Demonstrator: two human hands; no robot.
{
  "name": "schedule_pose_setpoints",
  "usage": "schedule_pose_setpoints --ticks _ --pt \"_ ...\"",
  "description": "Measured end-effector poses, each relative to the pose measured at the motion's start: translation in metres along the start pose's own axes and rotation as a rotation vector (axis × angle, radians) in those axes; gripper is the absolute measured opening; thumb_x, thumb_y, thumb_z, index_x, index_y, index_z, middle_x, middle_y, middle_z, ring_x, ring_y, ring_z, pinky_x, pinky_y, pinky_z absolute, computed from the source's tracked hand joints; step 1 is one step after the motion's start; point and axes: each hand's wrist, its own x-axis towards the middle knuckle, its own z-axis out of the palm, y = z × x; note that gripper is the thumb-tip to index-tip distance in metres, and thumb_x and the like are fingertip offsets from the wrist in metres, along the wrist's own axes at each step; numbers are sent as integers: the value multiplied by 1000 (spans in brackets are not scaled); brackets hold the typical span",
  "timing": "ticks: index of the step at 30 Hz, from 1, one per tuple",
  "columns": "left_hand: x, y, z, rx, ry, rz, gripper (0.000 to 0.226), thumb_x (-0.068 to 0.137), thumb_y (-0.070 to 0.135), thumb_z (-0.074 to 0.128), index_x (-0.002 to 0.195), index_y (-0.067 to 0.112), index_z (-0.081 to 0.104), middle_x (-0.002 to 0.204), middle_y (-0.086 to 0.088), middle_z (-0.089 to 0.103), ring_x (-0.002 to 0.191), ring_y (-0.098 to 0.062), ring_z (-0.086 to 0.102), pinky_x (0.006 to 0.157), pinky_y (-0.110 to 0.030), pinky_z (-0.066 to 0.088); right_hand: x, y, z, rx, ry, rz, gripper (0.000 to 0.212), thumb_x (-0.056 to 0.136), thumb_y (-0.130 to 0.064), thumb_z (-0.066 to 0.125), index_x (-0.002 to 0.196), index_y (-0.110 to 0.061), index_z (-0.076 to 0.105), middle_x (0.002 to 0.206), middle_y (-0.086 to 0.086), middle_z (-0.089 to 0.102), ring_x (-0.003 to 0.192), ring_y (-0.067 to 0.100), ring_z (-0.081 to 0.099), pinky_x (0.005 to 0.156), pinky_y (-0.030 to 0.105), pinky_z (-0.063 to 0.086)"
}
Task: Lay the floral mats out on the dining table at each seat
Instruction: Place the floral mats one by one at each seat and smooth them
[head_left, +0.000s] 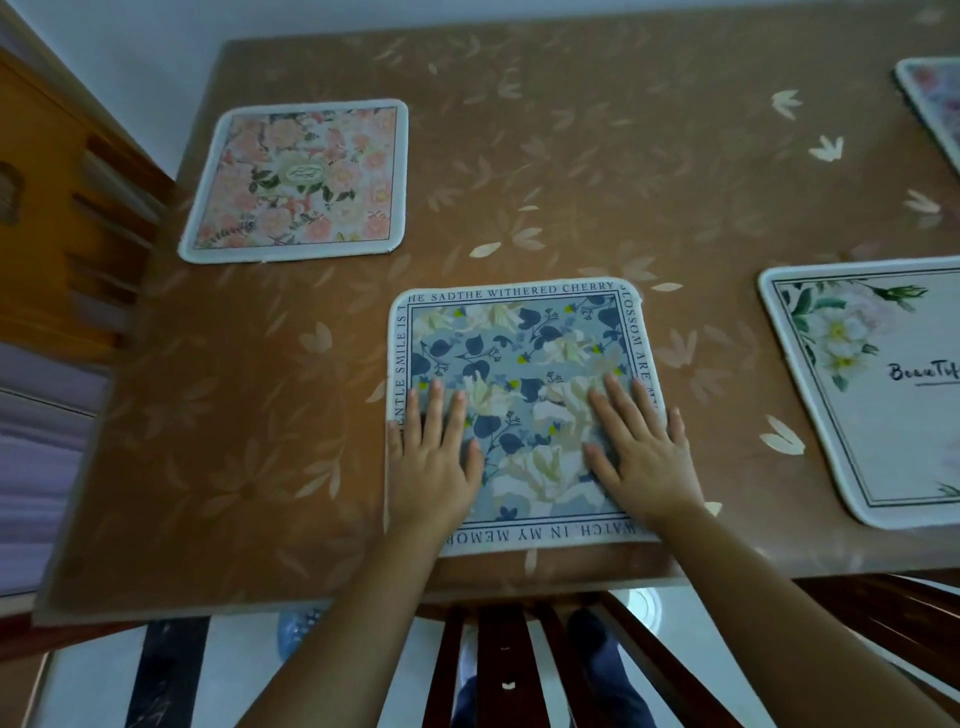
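Head view, dining table (597, 156): brown leaf-print cover fills most of the frame; a dark slatted chair (504, 665) is tucked at the near edge.
Risk: the cover looks glossy. My judgement is that palm pressure with any sideways bias could skate the mat out of square or over the near edge.
White mat (883, 441): near right, cut off by the frame; white blooms, script.
Blue mat (519, 353): near centre, just inside the near edge, opposite the chair. Blue and cream flowers, pale lettered border, rounded corners; lies flat, no curl seen.
Pink mat (296, 182): far left, lying flat.
Left hand (434, 467): flat on the blue mat's near-left part, fingers straight, gripping nothing.
Right hand (644, 462): likewise flat, near-right part, little finger at the border.
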Motion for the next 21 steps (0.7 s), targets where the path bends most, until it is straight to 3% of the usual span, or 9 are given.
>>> schedule_pose_setpoints --ticks 6,13,15,18,21 --pt "-32 6 1 58 -38 -12 58 89 45 8 141 20 8 151 -8 7 138 -31 -2 109 -53 11 -33 -20 9 4 -11 157 67 82 -55 5 142 -25 -3 151 -1 -10 136 21 -19 109 54 0" --pt "-74 39 -7 41 -147 111 56 88 40 24 134 13 40 143 -14 34 130 -40 29 95 -67 27 -65 -63 24 -28 -36 188 57 89 -54 6 136 -29 -13 151 6 -12 133 31 -22 109 56 -1" --pt "-80 41 -9 38 -166 113 56 89 42 23 136 15 36 146 -12 31 133 -38 24 99 -64 24 -68 -69 22 -29 -76 183 56 94 -48 15 139 -29 -12 153 6 -10 134 30 -23 109 56 -1" --pt "-83 39 -10 48 -198 76 54 95 44 20 143 20 12 154 -6 5 139 -27 -6 110 -53 3 -71 -73 4 -29 -93 147 56 96 -40 27 143 -24 3 155 4 3 139 28 -8 110 55 5" --pt "-84 47 -24 -3 -144 28 57 94 40 29 144 16 12 154 -8 11 140 -25 -2 111 -47 1 -79 -71 -25 -43 -18 147 56 94 -33 35 142 -20 10 154 4 10 140 26 0 110 54 8"
